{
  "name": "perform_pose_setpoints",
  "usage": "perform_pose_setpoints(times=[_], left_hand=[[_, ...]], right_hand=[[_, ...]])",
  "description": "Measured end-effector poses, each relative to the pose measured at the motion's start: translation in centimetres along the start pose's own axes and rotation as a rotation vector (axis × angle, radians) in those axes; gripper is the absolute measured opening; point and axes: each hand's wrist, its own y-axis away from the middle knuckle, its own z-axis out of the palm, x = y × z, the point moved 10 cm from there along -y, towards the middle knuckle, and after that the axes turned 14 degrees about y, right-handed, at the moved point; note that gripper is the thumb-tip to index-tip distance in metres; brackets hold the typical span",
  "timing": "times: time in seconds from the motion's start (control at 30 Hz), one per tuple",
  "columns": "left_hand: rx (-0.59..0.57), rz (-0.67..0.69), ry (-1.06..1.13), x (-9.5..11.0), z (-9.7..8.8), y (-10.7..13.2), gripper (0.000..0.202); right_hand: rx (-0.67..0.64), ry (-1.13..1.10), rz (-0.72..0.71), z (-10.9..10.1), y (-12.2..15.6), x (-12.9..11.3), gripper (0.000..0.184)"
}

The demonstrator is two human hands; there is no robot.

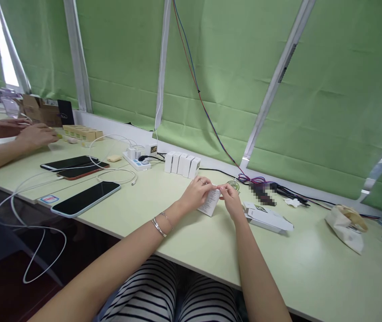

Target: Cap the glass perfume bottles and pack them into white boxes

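Between my two hands a small white box (210, 206) with fine print on its near face stands on the table. My left hand (196, 193) is closed over the box's top left part, its fingertips at the upper edge. At the top right corner, the fingers of my right hand (230, 199) pinch the box's edge, close to the left fingertips. Just right of my right hand lies a flattish white carton (267, 218) with an open flap. Behind my left hand several white boxes (182, 165) stand in a row.
Phones (87, 199) and white cables lie to the left, near a power strip (136, 161). Another person's hands (36, 136) work at far left by yellow boxes (82, 133). Bundled cables (288, 194) run along the back; a crumpled pouch (345, 228) lies right.
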Motion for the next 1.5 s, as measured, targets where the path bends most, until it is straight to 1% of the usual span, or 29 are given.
perform_pose_setpoints(times=[0.1, 0.33, 0.6, 0.77, 0.9, 1.07, 1.2, 1.4, 1.5], left_hand=[[-0.028, -0.037, 0.008, 0.2, 0.2, -0.7, 0.018], [-0.110, -0.131, -0.037, 0.1, 0.5, -1.9, 0.019], [-0.229, -0.243, -0.124, 0.2, 0.8, -3.6, 0.026], [-0.339, -0.322, -0.175, -0.4, 2.0, -5.1, 0.034], [-0.446, -0.379, -0.219, -0.9, 3.1, -5.8, 0.037], [-0.571, -0.468, -0.287, -1.3, 4.2, -5.5, 0.049], [-0.659, -0.487, -0.311, -1.0, 4.7, -5.3, 0.047], [-0.783, -0.537, -0.319, -0.6, 4.2, -5.1, 0.050], [-0.826, -0.548, -0.313, -0.3, 3.8, -4.8, 0.052]], right_hand=[[0.031, 0.013, 0.009, -0.4, -0.1, 0.2, 0.030], [0.073, 0.035, 0.033, -0.9, -0.2, 0.8, 0.032], [0.104, 0.043, 0.052, -1.2, -0.2, 1.1, 0.034], [0.128, 0.045, 0.082, -1.5, -0.2, 1.4, 0.034], [0.151, 0.038, 0.100, -1.7, -0.1, 1.5, 0.033], [0.172, 0.025, 0.112, -2.1, -0.2, 1.8, 0.034], [0.187, 0.019, 0.138, -2.4, -0.1, 2.3, 0.033], [0.195, 0.013, 0.161, -2.7, -0.1, 2.7, 0.031], [0.199, 0.009, 0.164, -2.7, -0.1, 2.7, 0.032]])
